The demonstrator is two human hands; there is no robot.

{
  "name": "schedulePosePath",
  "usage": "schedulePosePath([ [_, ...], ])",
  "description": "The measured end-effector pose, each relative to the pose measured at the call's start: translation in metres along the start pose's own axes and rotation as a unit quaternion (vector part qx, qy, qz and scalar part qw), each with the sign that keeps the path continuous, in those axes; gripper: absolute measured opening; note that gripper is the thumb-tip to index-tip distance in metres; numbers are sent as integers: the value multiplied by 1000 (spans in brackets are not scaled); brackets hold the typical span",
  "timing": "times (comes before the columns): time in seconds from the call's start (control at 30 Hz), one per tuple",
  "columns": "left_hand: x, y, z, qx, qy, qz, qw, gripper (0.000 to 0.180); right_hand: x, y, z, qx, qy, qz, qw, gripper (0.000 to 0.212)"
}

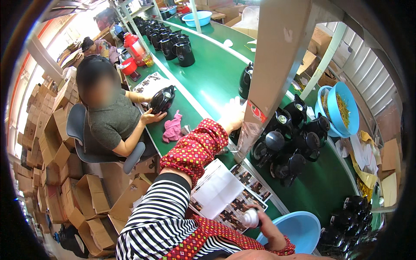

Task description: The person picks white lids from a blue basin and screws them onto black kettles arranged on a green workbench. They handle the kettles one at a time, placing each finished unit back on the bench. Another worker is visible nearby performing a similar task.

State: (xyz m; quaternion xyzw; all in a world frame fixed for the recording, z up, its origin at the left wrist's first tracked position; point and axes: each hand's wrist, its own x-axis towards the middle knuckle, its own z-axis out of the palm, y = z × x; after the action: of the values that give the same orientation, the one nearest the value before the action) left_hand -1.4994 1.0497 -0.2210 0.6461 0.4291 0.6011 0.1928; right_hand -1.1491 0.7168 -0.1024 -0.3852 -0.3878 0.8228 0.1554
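My left hand (234,115) reaches forward over the green belt, beside a beige post that hides part of it. Glare washes it out, but its visible fingers look stretched out, with nothing seen in them. Just beyond stands a black kettle-like jug (246,81), partly behind the post. Low in the view, my right hand (272,230) is closed on a small round white and silver piece (250,218), whose exact kind I cannot make out. Beneath that piece lie printed sheets (219,190). Right of the post several black jugs (288,164) crowd together on the belt.
A seated co-worker at the left holds a black jug (162,99). Near them lies a pink cloth (173,127). A blue basin (299,227) stands by my right hand; stacked blue basins (342,108) sit at the far right. Open cardboard boxes (93,195) cover the left floor.
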Motion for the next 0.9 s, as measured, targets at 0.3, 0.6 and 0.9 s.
schedulePosePath([
  [0.3,19,66,-14,432,-247,-55,866,63,14,-153,-62,-115,114,-255,953,79],
  [0.6,-10,99,4,461,-77,73,881,85,112,-268,-146,-532,285,-287,744,78],
  [0.9,-256,183,-19,303,-133,-139,933,78,201,-295,-167,-715,148,-186,658,79],
])
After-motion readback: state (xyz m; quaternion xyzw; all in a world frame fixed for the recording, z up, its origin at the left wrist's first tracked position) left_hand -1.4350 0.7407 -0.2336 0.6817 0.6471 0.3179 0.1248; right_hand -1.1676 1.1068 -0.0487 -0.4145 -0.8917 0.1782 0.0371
